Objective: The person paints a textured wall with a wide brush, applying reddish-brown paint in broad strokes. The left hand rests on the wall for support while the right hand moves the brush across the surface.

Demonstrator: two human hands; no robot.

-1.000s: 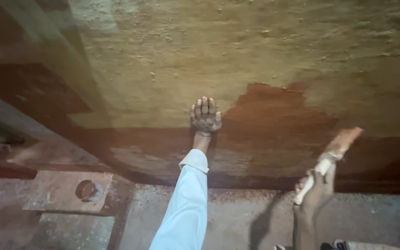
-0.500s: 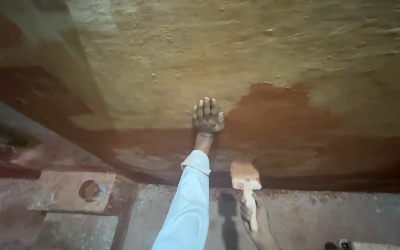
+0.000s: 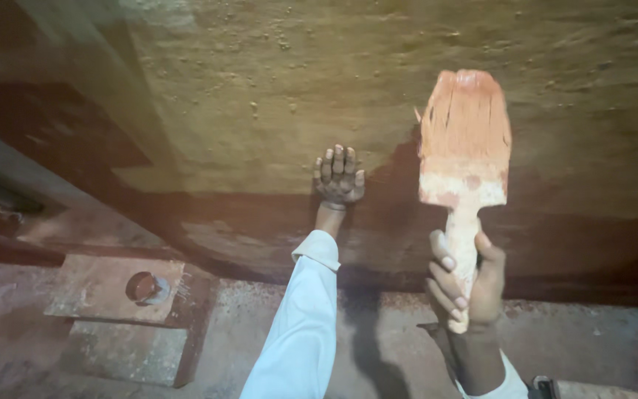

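Now the wide flat paintbrush with orange-red bristles and a pale wooden handle (image 3: 465,159) stands raised before the rough tan wall (image 3: 260,89), higher than a moment ago. The right hand (image 3: 467,284) has its fingers clamped on the handle; the left hand (image 3: 339,176) presses flat, fingers together, on the wall's dark red painted band (image 3: 592,244). No container shows.

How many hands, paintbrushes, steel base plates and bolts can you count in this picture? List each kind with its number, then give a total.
Hands: 2, the left hand and the right hand
Paintbrush: 1
Base plate: 1
Bolt: 1
Total: 5
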